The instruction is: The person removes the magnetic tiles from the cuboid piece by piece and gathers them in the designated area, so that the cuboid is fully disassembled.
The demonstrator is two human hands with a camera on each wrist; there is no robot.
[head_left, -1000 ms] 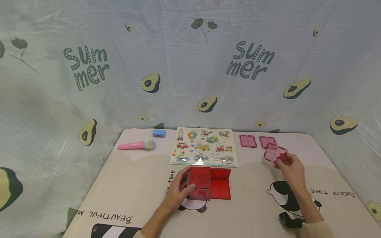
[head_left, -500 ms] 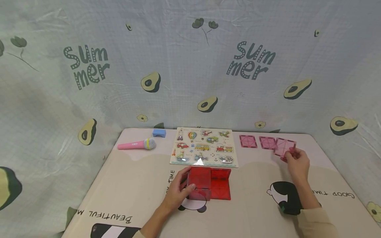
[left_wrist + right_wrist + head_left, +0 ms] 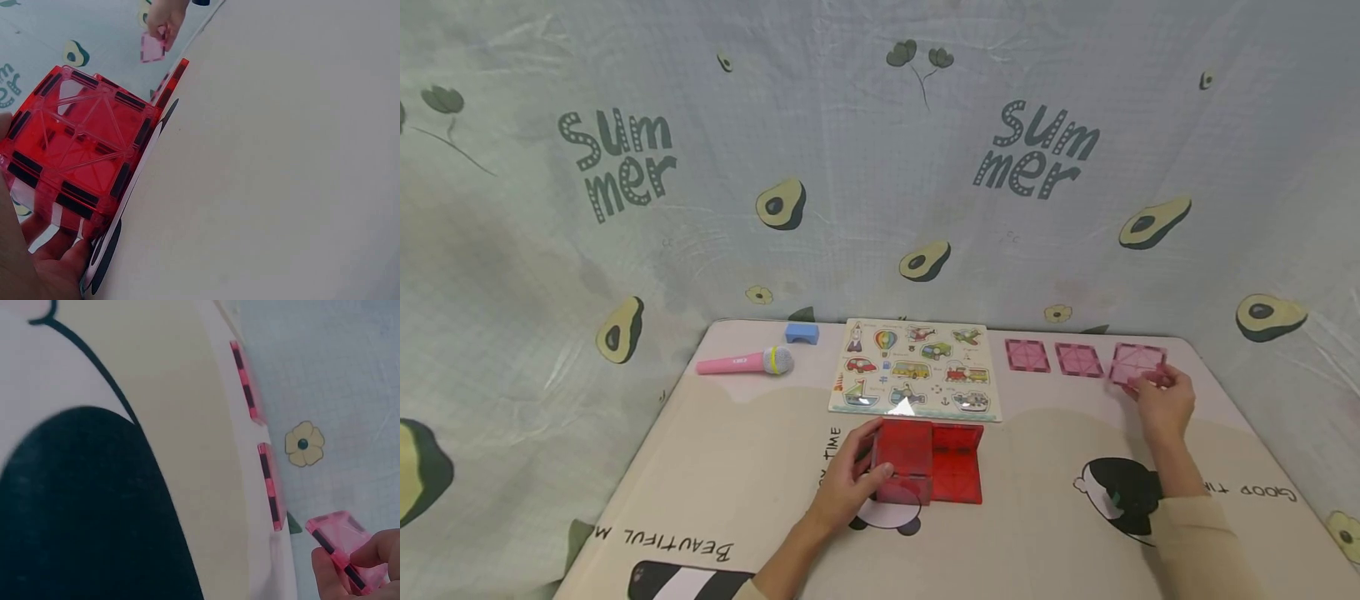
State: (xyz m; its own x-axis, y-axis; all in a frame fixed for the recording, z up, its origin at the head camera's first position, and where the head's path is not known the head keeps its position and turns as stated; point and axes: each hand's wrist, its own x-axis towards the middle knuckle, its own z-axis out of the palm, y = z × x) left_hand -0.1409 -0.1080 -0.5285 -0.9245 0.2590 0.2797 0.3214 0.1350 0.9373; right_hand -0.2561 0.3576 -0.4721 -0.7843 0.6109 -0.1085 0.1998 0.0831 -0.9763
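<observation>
A see-through red box of magnetic tiles stands at the middle of the table, with a flat red tile and a low upright one joined on its right. My left hand grips the box's left side, thumb at the front and fingers behind; the left wrist view shows fingers through its clear wall. At the back right my right hand pinches a pink square magnetic tile by its near right corner. In the right wrist view this tile sits between thumb and fingers, tilted.
Two pink tiles, one left and one right, lie flat in a row beside the held one. A picture puzzle board lies behind the red box. At the back left are a pink toy microphone and a blue block.
My right hand has carried the pink tile to the right and slightly back, from overlapping the neighbouring pink tile to just right of it. My left hand and the red box have stayed put.
</observation>
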